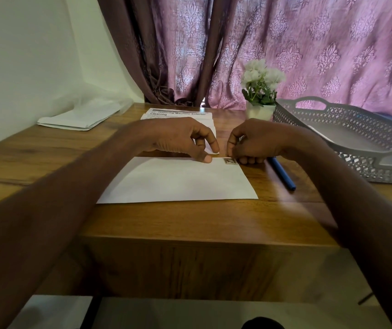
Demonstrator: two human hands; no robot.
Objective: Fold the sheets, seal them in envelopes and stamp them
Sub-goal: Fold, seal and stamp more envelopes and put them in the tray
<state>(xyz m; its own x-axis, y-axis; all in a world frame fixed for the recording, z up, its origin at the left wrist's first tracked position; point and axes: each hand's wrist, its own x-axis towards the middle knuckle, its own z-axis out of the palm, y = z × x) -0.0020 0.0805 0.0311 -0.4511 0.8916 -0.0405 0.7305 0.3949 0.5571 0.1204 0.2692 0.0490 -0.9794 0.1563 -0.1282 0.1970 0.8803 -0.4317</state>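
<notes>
Flanking square stamp (229, 161) (flat envelope (178, 180)) — hands

**A wooden desk in front of purple curtains**

A brown wooden desk (190, 222) with visible grain fills the middle. Behind it hangs a purple curtain (309, 43) with a pale floral pattern, and a darker brown curtain (147, 55) hangs beside it. On the left stands a plain white wall (24, 43). Soft light falls on the desk top from the right. Below the desk edge, a pale floor (190, 314) is visible.

head-worn view, looking down, close over desk (190, 222)
</notes>
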